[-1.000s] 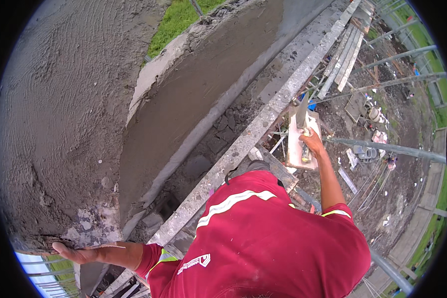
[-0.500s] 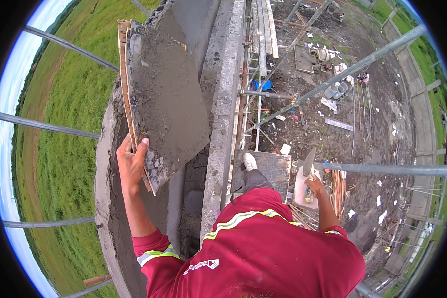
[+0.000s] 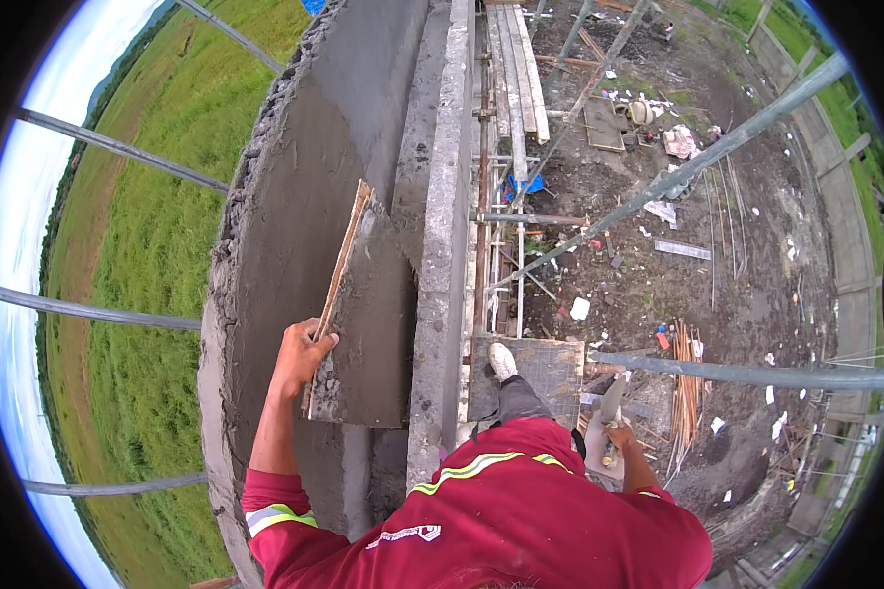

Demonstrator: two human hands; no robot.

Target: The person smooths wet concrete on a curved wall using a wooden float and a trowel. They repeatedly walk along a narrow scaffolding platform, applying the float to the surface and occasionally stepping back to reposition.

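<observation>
My left hand (image 3: 300,358) is closed round the left edge of a plywood board (image 3: 368,324) smeared with wet grey mortar. The board slants over the channel between a freshly plastered wall (image 3: 295,177) and a rough concrete beam (image 3: 442,216). Off to the right, away from the wall, my right hand (image 3: 621,435) grips a trowel (image 3: 612,401), its pointed blade turned away from me. A pale flat piece (image 3: 602,459) shows beside that hand; whether I hold it too I cannot tell.
Metal scaffold pipes (image 3: 658,187) cross on the right, with more on the grassy left side. One white shoe (image 3: 502,361) stands on a platform panel (image 3: 550,383). Long planks (image 3: 521,69) lie ahead. Far below, the muddy ground holds scattered debris and sticks (image 3: 688,393).
The mortar-smeared board has dropped lower and turned, so its face shows narrower. My left hand has moved right and nearer with it. My right hand keeps the trowel, slightly lower in view.
</observation>
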